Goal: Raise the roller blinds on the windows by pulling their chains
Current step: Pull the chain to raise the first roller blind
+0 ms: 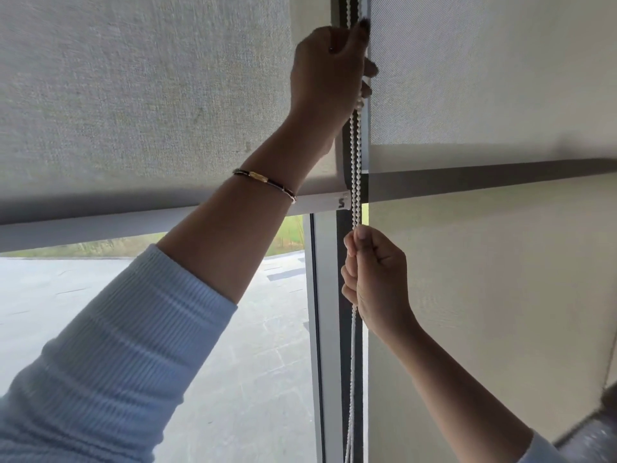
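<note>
A pale blue ribbed sleeve (110, 362) fills the lower left, pushed back on the forearm, and a dark beaded bracelet (265, 183) with a gold piece is worn at the wrist above it. The left hand (329, 68) is raised high and closed around the white bead chain (355, 152), its dark-painted fingertips curled over the strands beside the edge of the right blind (484, 78). Lower down, the right hand (377, 275) is clenched on the same chain — the beads enter the fist at the top and leave it below, hanging on toward the bottom of the view. The chain runs in front of the dark window frame (344, 345) between the two blinds. The left blind (133, 95) is partly raised: its bottom bar (100, 225) sits above a strip of glass through which paving and some grass are seen — daylight outside.
</note>
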### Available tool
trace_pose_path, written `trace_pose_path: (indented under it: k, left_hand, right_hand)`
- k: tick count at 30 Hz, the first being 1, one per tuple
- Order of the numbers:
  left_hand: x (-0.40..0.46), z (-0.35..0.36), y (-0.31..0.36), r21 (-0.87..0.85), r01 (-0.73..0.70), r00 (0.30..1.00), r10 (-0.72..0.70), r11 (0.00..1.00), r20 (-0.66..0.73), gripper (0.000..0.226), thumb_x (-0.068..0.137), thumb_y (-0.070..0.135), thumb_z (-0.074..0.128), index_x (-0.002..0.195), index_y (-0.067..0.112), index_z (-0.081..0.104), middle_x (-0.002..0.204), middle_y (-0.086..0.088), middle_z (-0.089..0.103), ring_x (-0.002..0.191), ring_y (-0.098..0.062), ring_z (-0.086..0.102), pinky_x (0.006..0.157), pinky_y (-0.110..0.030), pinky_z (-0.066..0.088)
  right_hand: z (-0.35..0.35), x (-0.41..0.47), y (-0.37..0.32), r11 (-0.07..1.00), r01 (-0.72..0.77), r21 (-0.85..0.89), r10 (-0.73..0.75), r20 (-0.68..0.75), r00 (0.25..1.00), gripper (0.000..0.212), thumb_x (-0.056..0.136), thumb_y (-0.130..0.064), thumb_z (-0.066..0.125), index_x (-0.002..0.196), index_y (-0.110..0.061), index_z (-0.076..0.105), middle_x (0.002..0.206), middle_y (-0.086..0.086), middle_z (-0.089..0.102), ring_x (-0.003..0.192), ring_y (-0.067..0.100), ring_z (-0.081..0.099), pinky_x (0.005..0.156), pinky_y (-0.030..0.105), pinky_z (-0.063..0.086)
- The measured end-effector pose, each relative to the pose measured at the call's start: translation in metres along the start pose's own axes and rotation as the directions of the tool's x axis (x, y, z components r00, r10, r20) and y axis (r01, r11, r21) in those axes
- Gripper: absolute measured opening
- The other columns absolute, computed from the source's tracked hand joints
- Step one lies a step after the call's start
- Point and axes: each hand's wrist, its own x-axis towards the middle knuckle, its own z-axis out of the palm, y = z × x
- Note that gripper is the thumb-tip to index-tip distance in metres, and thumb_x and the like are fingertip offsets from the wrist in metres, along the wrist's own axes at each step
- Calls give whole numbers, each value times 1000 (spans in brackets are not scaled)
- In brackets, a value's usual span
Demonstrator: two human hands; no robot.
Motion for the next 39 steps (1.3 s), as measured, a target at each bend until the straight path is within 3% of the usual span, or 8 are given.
trace_pose_path:
  k: [4, 9, 23, 27, 30, 34, 36, 39]
  left_hand:
    - [-11, 2, 12, -376, 374, 921, -293, 848, 255, 49, 108, 32, 37, 66, 13, 50, 47, 6, 32, 38, -7, 25, 40, -18, 26]
    - [-19, 4, 9, -452, 331, 938, -235, 828, 256, 51, 109, 32, 34, 59, 22, 29, 44, 10, 23, 35, -5, 14, 36, -12, 16]
    - [-26, -7, 1, -531, 334, 934, -198, 779, 298, 51, 109, 33, 33, 60, 23, 26, 44, 10, 20, 37, -5, 12, 34, -12, 15]
    - [-21, -12, 5, -515, 313, 936, -169, 798, 308, 48, 109, 34, 32, 63, 23, 25, 46, 9, 19, 38, -6, 11, 35, -12, 15]
    - [-21, -14, 4, -518, 322, 934, -178, 793, 308, 47, 109, 34, 32, 63, 23, 26, 46, 9, 19, 39, -6, 11, 35, -12, 15]
    - [-20, -17, 2, -505, 339, 931, -206, 794, 302, 48, 109, 35, 32, 63, 23, 28, 46, 9, 20, 39, -6, 12, 35, -12, 15]
    - [-19, -20, 2, -497, 343, 930, -212, 797, 302, 47, 109, 35, 32, 64, 23, 28, 46, 9, 20, 39, -6, 12, 36, -12, 14]
    - [-17, -25, 2, -483, 345, 930, -224, 805, 290, 47, 109, 35, 32, 64, 23, 29, 46, 9, 20, 39, -6, 12, 35, -13, 14]
  right_hand:
    - [2, -2, -1, 999, 36, -7, -36, 17, 999, 40, 107, -18, 38, 68, -9, 43, 46, -6, 30, 34, 4, 21, 37, 10, 21]
    - [3, -6, 3, 995, 81, -54, -80, 20, 997, 42, 107, -16, 37, 72, 8, 36, 47, -3, 28, 33, 3, 22, 36, 11, 22]
    - [-3, -8, 13, 984, 158, -79, -159, -1, 987, 38, 107, -18, 37, 72, -7, 47, 51, -10, 33, 40, 2, 25, 39, 15, 24]
    - [-32, 18, 17, 901, 217, -376, -338, -295, 893, 26, 97, -42, 48, 100, -20, 60, 92, -6, 58, 81, 8, 54, 70, 24, 47]
    - [-41, 32, 27, 874, -93, -477, 29, -140, 990, 62, 87, -53, 65, 135, -19, 47, 127, -3, 59, 115, 11, 56, 95, 23, 43]
    - [-34, 30, 43, 911, -8, -413, -22, -68, 997, 27, 95, -32, 65, 115, -15, 65, 75, -11, 69, 71, 7, 66, 80, 30, 54]
    - [-35, 26, 42, 987, 35, -155, -61, -167, 984, 14, 100, -20, 57, 94, -12, 66, 53, -12, 49, 46, 8, 43, 51, 25, 42]
    - [-37, 21, 42, 1000, 22, 8, -19, -262, 965, 27, 103, -13, 50, 79, -13, 62, 47, -9, 36, 39, 5, 24, 38, 18, 22]
